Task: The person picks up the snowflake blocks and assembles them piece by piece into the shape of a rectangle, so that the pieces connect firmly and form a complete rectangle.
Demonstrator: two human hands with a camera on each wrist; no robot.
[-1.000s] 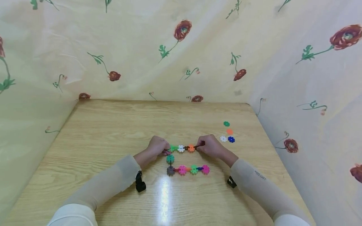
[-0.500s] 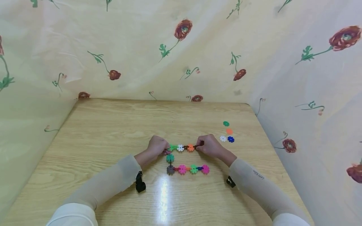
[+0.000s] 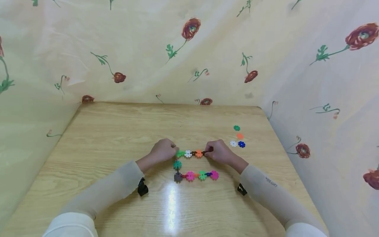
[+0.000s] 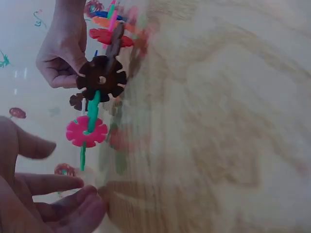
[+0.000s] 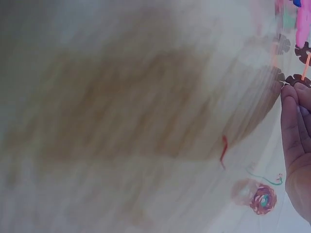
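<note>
Interlocking flower-shaped discs form a three-sided chain (image 3: 190,176) on the table, its side toward the right unjoined. My left hand (image 3: 163,151) is beside the far left corner, near a light green disc (image 3: 180,153). In the left wrist view its thumb and fingers (image 4: 73,208) are spread apart, holding nothing, just short of a pink disc (image 4: 87,131) and a green disc end. At the far row's right end, my right hand (image 3: 220,153) pinches a dark brown disc (image 3: 205,153) beside an orange disc (image 3: 198,153). The right wrist view shows fingertips on that brown disc (image 5: 294,80).
Loose flower discs lie at the far right: green (image 3: 237,128), orange (image 3: 240,136), white (image 3: 233,144) and blue (image 3: 241,144). The wooden table (image 3: 118,131) meets flower-printed cloth (image 3: 142,49) at its back and sides.
My left hand has let go of the chain's far left corner and shifted slightly left, its fingers opening. The right hand keeps its pinch, and the chain stays in place.
</note>
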